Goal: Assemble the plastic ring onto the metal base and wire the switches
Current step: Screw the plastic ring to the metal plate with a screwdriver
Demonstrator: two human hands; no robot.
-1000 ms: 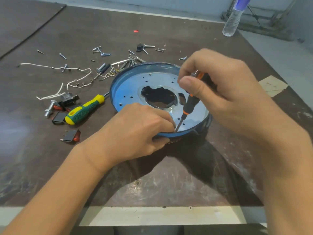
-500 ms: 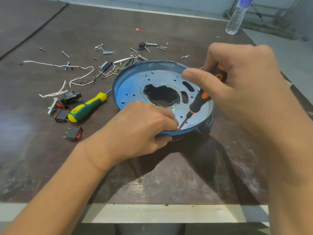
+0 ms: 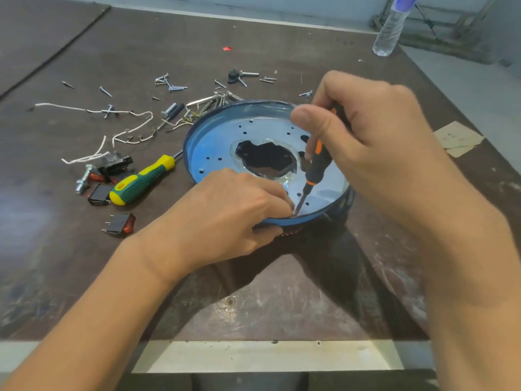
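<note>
A round blue metal base (image 3: 222, 136) with a jagged centre hole lies on the dark table. A black plastic ring (image 3: 345, 203) shows under its near right rim. My right hand (image 3: 375, 142) grips a small black-and-orange screwdriver (image 3: 314, 167), its tip down at the base's near rim. My left hand (image 3: 225, 218) grips that near rim, fingertips right beside the tip; a screw there is hidden. Rocker switches (image 3: 119, 222) lie to the left.
A green-and-yellow screwdriver (image 3: 141, 183) lies left of the base. White wires (image 3: 124, 134), loose screws (image 3: 169, 83), a bolt (image 3: 83, 180) and more black switches (image 3: 115, 165) are scattered behind it. A water bottle (image 3: 390, 26) stands far right; paper scraps (image 3: 458, 136) lie at the right edge.
My right hand swung the screwdriver handle right and then back left to a steeper stand, tip staying at the near rim. My left hand kept its hold on the rim.
</note>
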